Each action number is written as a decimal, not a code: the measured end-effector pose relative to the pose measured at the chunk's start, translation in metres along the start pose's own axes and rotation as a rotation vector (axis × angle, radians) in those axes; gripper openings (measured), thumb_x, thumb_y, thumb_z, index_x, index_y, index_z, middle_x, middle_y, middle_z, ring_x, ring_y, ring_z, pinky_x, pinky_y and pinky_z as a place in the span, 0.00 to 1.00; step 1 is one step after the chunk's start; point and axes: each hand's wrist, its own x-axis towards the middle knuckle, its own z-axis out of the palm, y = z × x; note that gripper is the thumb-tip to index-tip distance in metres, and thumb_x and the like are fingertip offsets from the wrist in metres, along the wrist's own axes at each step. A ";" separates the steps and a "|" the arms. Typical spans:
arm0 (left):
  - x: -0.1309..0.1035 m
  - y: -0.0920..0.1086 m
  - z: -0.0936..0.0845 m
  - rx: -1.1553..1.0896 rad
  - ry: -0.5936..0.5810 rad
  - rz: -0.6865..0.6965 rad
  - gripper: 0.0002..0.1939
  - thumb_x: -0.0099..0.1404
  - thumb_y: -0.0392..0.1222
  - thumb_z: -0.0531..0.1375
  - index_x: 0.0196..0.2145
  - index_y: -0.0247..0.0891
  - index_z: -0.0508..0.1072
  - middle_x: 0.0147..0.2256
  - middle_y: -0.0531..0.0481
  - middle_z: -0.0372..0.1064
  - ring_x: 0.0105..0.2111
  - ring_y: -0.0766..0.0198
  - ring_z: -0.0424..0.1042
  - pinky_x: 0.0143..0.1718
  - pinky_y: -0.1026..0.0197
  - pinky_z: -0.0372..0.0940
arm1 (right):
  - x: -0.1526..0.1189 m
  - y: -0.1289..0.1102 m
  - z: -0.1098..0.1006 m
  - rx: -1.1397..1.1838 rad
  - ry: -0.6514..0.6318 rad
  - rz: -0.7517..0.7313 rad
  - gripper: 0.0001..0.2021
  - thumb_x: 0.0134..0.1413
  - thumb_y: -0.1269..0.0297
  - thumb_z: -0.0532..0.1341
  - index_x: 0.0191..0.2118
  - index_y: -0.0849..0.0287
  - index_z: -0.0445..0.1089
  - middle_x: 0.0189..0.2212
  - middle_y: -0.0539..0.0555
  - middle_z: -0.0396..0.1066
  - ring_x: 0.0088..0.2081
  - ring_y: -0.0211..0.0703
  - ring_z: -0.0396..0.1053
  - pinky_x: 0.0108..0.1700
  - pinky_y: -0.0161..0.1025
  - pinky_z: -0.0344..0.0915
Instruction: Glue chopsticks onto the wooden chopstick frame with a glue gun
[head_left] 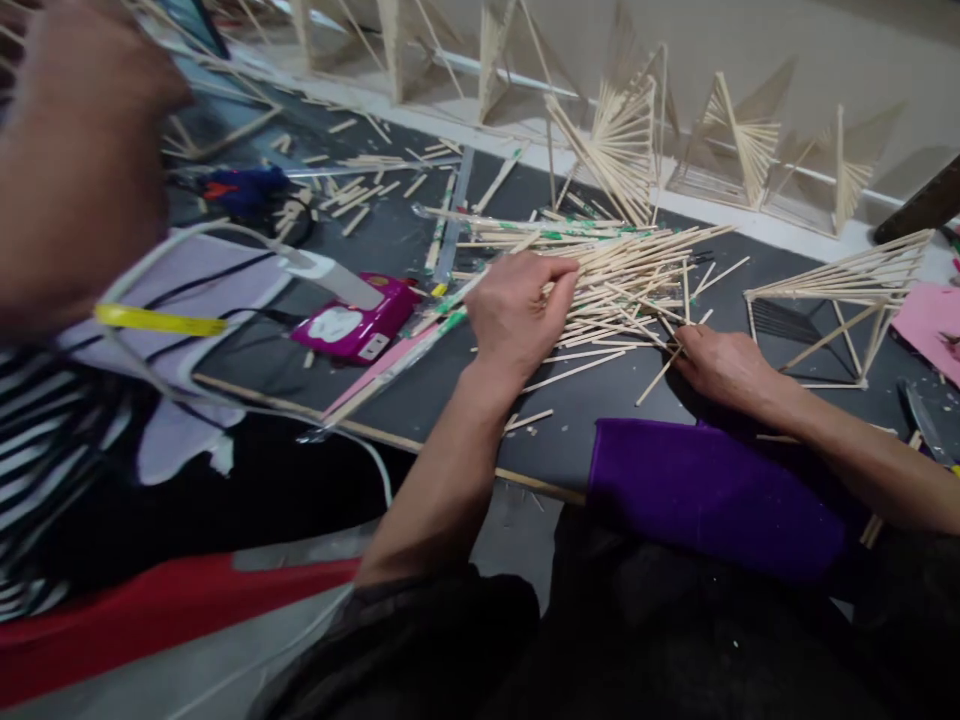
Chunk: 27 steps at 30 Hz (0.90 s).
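Note:
A loose heap of thin wooden sticks [626,275] lies on the dark table in front of me. My left hand [519,305] is at the heap's left side, its fingers curled and thumb pressed to the index finger. Whatever those fingers pinch is hidden. At the heap's right end my right hand [724,365] is closed, with thin sticks at its fingertips. Just right of it stands a glued stick frame [840,300] with a fanned top. A purple cloth [705,490] lies at the table edge below my right forearm.
Several finished stick frames [637,130] line the white ledge at the back. To the left are a purple power socket [360,320] with a white plug and cable, a blue glue gun [251,190], and another person's blurred arm [82,180]. Pliers [926,425] lie far right.

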 end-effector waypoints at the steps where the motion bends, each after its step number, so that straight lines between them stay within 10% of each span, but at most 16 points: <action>1: 0.001 0.001 0.001 -0.016 0.002 0.006 0.11 0.70 0.44 0.53 0.38 0.46 0.76 0.39 0.50 0.78 0.42 0.57 0.75 0.46 0.54 0.67 | -0.001 0.000 -0.003 -0.013 -0.005 0.004 0.15 0.67 0.63 0.49 0.49 0.65 0.67 0.44 0.66 0.76 0.35 0.51 0.74 0.29 0.40 0.55; 6: 0.003 -0.002 0.010 -0.076 0.031 -0.013 0.11 0.70 0.43 0.53 0.39 0.42 0.75 0.38 0.49 0.78 0.41 0.60 0.75 0.46 0.57 0.66 | -0.015 -0.018 -0.024 -0.062 0.068 0.007 0.19 0.63 0.62 0.53 0.58 0.63 0.63 0.40 0.65 0.77 0.31 0.51 0.73 0.29 0.40 0.54; 12: 0.001 -0.007 0.015 -0.087 0.067 -0.017 0.11 0.70 0.42 0.53 0.38 0.41 0.76 0.38 0.49 0.79 0.41 0.61 0.75 0.46 0.58 0.66 | 0.001 -0.079 -0.029 0.018 0.131 -0.507 0.16 0.65 0.73 0.46 0.48 0.61 0.70 0.45 0.63 0.73 0.39 0.49 0.71 0.31 0.40 0.57; 16: -0.001 -0.011 0.014 -0.079 0.080 -0.039 0.11 0.70 0.41 0.54 0.39 0.42 0.76 0.39 0.49 0.79 0.41 0.61 0.76 0.46 0.58 0.67 | 0.030 -0.107 -0.016 0.010 0.166 -0.591 0.19 0.65 0.75 0.45 0.53 0.65 0.68 0.51 0.66 0.69 0.41 0.49 0.71 0.32 0.41 0.61; 27: 0.004 -0.032 0.010 -0.295 0.235 -0.195 0.09 0.69 0.44 0.56 0.38 0.43 0.76 0.33 0.54 0.77 0.35 0.65 0.75 0.38 0.61 0.67 | 0.045 -0.107 -0.001 -0.130 0.196 -0.785 0.16 0.66 0.77 0.46 0.44 0.69 0.71 0.40 0.65 0.73 0.39 0.48 0.71 0.33 0.41 0.61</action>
